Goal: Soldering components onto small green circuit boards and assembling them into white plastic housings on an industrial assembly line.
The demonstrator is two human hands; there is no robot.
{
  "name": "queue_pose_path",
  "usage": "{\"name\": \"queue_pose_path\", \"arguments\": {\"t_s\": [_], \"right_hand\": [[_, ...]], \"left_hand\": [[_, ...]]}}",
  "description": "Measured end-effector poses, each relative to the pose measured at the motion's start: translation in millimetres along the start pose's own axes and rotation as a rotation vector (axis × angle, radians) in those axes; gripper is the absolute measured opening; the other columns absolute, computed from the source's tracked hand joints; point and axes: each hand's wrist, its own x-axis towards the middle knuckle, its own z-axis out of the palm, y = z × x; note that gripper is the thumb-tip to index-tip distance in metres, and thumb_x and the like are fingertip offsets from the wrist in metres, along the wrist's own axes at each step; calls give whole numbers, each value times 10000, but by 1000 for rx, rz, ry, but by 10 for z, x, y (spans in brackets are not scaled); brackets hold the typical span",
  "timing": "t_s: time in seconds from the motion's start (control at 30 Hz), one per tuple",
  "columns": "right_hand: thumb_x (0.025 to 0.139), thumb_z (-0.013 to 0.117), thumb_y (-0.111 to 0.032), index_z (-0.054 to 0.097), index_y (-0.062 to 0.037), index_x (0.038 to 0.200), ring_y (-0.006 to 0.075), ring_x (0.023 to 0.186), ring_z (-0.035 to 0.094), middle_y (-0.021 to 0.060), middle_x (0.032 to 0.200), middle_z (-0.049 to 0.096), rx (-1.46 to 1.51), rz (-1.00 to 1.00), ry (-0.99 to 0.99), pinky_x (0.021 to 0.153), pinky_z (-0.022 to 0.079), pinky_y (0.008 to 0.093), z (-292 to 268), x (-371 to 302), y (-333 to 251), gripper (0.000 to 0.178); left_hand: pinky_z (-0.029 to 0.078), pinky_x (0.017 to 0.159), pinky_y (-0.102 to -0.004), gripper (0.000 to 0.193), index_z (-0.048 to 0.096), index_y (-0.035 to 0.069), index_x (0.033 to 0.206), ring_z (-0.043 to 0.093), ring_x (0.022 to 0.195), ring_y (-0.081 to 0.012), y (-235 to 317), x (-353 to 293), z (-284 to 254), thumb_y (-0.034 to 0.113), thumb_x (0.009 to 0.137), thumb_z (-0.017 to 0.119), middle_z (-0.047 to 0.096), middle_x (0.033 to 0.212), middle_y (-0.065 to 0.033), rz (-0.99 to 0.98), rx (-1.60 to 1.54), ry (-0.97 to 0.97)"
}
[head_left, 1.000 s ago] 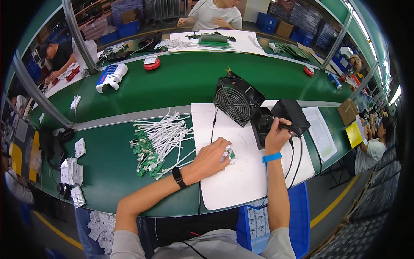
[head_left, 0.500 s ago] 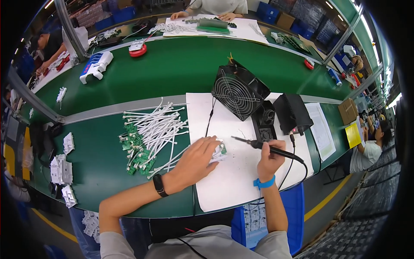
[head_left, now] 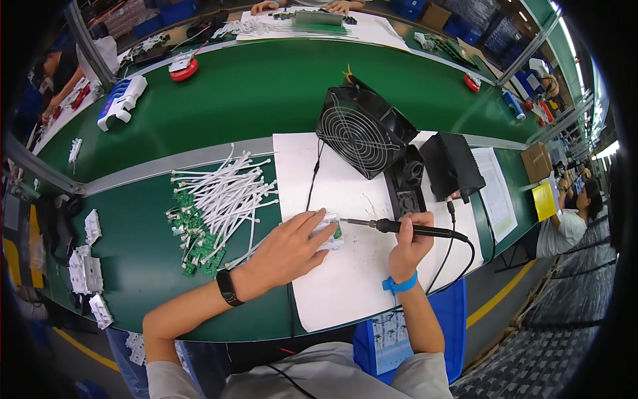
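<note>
My left hand (head_left: 289,245) lies on a white plastic housing (head_left: 331,243) with a small green circuit board (head_left: 337,231) in it, fingers bent over it and pressing it to the white sheet (head_left: 319,292). My right hand (head_left: 411,246) grips a soldering iron (head_left: 387,226) by its black handle. The iron points left, its tip at the housing's upper right edge; whether it touches cannot be made out. Left of my left hand lies a heap of white cables (head_left: 229,193) with green circuit boards (head_left: 199,249) at their ends.
A black fan (head_left: 359,133) with a wire guard stands beyond my hands, beside a black iron holder (head_left: 407,189) and a black box (head_left: 453,166). The iron's cord (head_left: 470,256) loops at right. White housings (head_left: 85,269) line the left edge. Co-workers sit across and at both sides.
The soldering iron has moved left and slightly down, bringing its tip to the housing. My left fingers have shifted, leaving more of the housing showing. The whole view has shifted slightly.
</note>
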Motion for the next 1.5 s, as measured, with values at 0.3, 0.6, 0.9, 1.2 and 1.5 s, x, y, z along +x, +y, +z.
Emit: {"name": "queue_pose_path", "arguments": {"t_s": [0.3, 0.6, 0.9, 1.2, 1.5], "right_hand": [[1014, 607, -88, 517, -50, 965, 53, 687, 412, -9, 829, 523, -16, -28, -53, 630, 345, 219, 53, -12, -30, 109], [1011, 600, -90, 470, -49, 957, 52, 642, 380, 12, 759, 508, -51, -165, -62, 596, 312, 227, 14, -20, 29, 147], [1000, 604, -104, 484, -41, 972, 42, 633, 405, 16, 770, 532, 18, -183, -44, 584, 315, 221, -24, -8, -11, 138], [994, 607, -117, 451, -54, 926, 58, 632, 380, 13, 725, 483, 195, -117, -120, 579, 286, 233, -37, 20, -32, 180], [1005, 616, -139, 449, -59, 922, 54, 631, 388, 12, 728, 486, 179, -88, -193, 580, 303, 226, -24, 5, -26, 202]], "left_hand": [[528, 1011, -398, 500, 619, 68, 1359, 574, 1260, -338, -22, -5, -5, 236, 901, 732, 566, 1424, -198, -11, -11, 8], [507, 1039, -412, 502, 621, 58, 1358, 548, 1284, -356, 0, -21, -26, 211, 895, 737, 544, 1454, -197, -22, -40, -10], [463, 1064, -433, 552, 609, 75, 1377, 497, 1271, -357, 143, 14, -159, 155, 850, 751, 547, 1392, -173, -70, 62, -104], [482, 1039, -413, 588, 605, 91, 1395, 526, 1235, -333, 137, 64, -207, 130, 831, 762, 563, 1374, -161, -70, 39, -117], [480, 1034, -420, 594, 606, 91, 1397, 526, 1243, -338, 111, 39, -203, 122, 826, 765, 565, 1372, -163, -62, 30, -108]]}}
